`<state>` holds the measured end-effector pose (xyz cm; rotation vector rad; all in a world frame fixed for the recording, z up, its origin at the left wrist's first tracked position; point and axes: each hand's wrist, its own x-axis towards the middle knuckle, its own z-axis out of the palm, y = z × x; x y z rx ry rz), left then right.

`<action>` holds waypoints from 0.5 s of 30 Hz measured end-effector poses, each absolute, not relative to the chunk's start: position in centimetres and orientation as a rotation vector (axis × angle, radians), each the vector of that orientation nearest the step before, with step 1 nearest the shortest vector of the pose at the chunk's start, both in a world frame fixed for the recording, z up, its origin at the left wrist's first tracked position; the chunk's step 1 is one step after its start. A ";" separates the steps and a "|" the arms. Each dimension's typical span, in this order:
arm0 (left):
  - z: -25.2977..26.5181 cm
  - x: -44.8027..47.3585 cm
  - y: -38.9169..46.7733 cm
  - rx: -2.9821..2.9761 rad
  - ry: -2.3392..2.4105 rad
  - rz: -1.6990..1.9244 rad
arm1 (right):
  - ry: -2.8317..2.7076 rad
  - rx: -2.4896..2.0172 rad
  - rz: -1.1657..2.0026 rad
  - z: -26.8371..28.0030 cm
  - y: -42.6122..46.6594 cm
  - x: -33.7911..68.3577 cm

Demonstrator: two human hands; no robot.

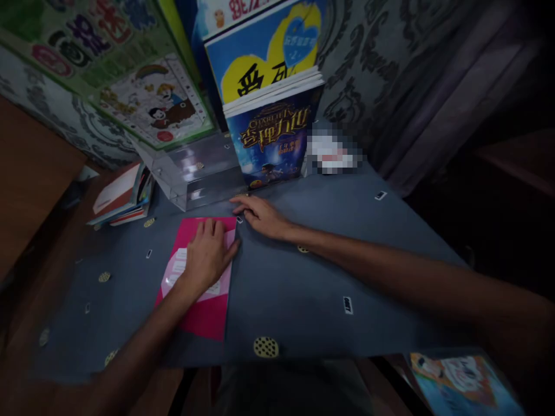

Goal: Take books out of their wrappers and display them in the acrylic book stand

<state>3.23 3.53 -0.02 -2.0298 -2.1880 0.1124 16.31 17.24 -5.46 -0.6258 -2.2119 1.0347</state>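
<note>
The dark blue book (274,141) carries the gold letters CHARLIE and, beneath them, the large gold title 查理九世; its smaller lines are too blurred to read. Behind it, the blue-and-yellow book (240,69) shows 爱 in black beside a partly covered character, and its blue heart (300,43) bears the number 2. A red 跳 stands on the white cover (217,14) above. The green book (91,81) has a multicoloured title including 捉迷. Print on the white labels (179,266) of the pink booklet (203,320) is too small to read.
</note>
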 end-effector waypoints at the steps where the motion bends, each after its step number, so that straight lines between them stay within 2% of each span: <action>1: -0.1 3.5 3.6 -2.003 -2.188 0.127 | -2.210 -0.602 1.033 -5.5 17.3 16.3; 15: 0.0 4.6 3.5 -1.924 -2.152 0.143 | -2.109 -0.579 1.134 -5.4 17.1 16.7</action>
